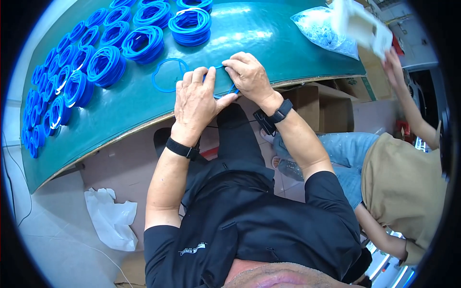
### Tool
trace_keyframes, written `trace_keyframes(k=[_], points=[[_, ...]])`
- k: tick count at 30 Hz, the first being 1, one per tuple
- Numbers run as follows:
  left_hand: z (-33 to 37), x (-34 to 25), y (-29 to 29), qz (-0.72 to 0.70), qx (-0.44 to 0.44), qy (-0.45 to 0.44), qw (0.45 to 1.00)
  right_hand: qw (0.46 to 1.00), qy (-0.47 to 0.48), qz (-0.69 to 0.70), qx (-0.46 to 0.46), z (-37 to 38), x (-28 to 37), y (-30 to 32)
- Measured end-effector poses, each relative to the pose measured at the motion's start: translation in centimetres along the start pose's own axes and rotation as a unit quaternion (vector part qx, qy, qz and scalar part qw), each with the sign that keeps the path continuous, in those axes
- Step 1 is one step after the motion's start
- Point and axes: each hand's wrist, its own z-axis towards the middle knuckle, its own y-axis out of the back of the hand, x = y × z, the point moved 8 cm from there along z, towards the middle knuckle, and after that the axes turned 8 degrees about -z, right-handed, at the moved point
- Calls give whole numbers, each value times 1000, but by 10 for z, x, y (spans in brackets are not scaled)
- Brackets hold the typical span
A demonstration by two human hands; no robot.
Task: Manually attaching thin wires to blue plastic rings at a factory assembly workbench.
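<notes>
Running between the two hands, a thin blue cord point(219, 67) lies close over the table point(269, 53), near its front edge. To the left of the hands it bends into a loose loop point(165, 90) resting flat on the green top, and a short length shows under the right fingers, by the edge.

The right hand point(250, 79) pinches the cord narrowly, thumb against forefinger. The left hand point(194, 98) is palm down, fingers bunched over the cord, thumb stretched toward the right hand — whether it grips or only presses, I cannot tell. The hands are near each other, apart at the fingertips. Each wrist wears a black band, one on the left point(182, 149) and one on the right point(280, 113).

Beyond and to the left, blue coils point(190, 34) stand in rows along the table, some with white ties. Toward the far right sits a clear bag point(321, 31), its contents too blurred to name. Beside it a co-worker's hand point(394, 67) holds a white object point(382, 43) — smeared by motion. The co-worker wears a tan shirt point(401, 182) and blue jeans point(348, 146). Below the table's right part is an open carton point(307, 108); at lower left, a crumpled white sheet point(113, 218) lies on the floor.
</notes>
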Motion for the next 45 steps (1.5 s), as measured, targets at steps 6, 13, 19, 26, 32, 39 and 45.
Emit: trace_keyframes(k=[6, 13, 19, 26, 32, 39, 45], points=[[1, 1, 2, 3, -15, -6, 1000, 1000, 18, -18, 17, 1, 2, -2], [0, 0, 2, -9, -10, -3, 1000, 1000, 10, -12, 16, 0, 3, -1], [-1, 1, 2, -8, -7, 0, 1000, 1000, 8, -4, 5, 3, 3, 3], [0, 2, 4, -17, -12, 0, 1000, 1000, 16, -7, 15, 4, 3, 3], [-1, 1, 3, -20, -8, 3, 1000, 1000, 10, -10, 24, 4, 4, 2], [-1, 1, 2, -22, -5, 6, 1000, 1000, 11, 1, 11, 4, 2, 3], [0, 2, 3, -27, -6, 8, 1000, 1000, 4, -4, 2, 3, 2, 5]])
